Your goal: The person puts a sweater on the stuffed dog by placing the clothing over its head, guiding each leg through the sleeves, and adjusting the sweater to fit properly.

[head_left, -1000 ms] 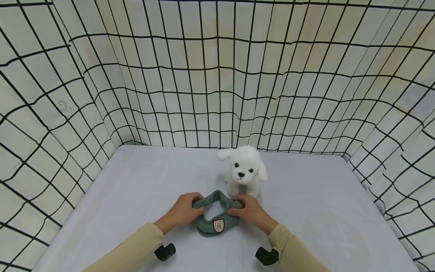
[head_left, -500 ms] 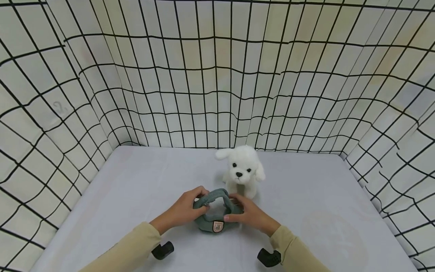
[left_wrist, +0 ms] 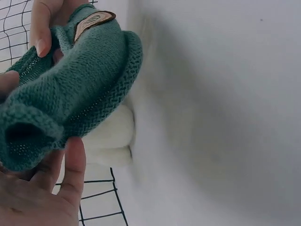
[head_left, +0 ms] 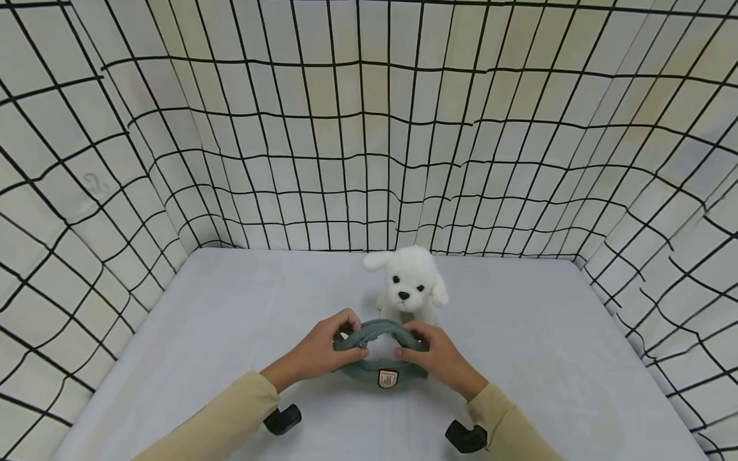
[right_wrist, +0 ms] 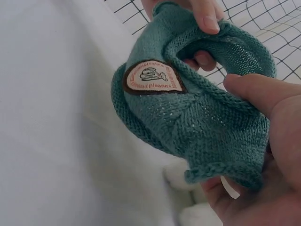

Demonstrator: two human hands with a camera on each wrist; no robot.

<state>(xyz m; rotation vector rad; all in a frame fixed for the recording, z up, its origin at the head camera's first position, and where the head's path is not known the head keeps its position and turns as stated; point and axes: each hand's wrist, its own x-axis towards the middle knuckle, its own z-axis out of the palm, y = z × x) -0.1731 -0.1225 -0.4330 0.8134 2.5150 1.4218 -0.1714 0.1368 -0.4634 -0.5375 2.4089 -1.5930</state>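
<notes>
I hold the green knitted sweater (head_left: 369,372) in front of me, near the middle of the near part of the desk (head_left: 259,288). My left hand (head_left: 323,346) is at its 9 o'clock, and its fingers and thumb pinch the cloth on this side. My right hand (head_left: 441,352) is at 3 o'clock and grips the other side in the same manner, with the thumb on the near edge of the hole. Between my two hands the hole of the sweater is spread wide, and a white surface can be seen through it. The badge (right_wrist: 153,76) is at 6 o'clock of this hole, facing me; it carries a small drawing and red letters, with a dark brown border. Each lower end near my palms has a rolled edge.

At 1 o'clock from the sweater, just behind it, the white toy dog (head_left: 415,275) stands upright on the desk with its face towards me. I wear beige sleeves (head_left: 216,416), and beside each cuff there is a black piece (head_left: 283,420). From 9 o'clock through 12 to 3 o'clock, a black wire grid (head_left: 362,62) goes around the desk, with pale walls (head_left: 377,89) showing through it.
</notes>
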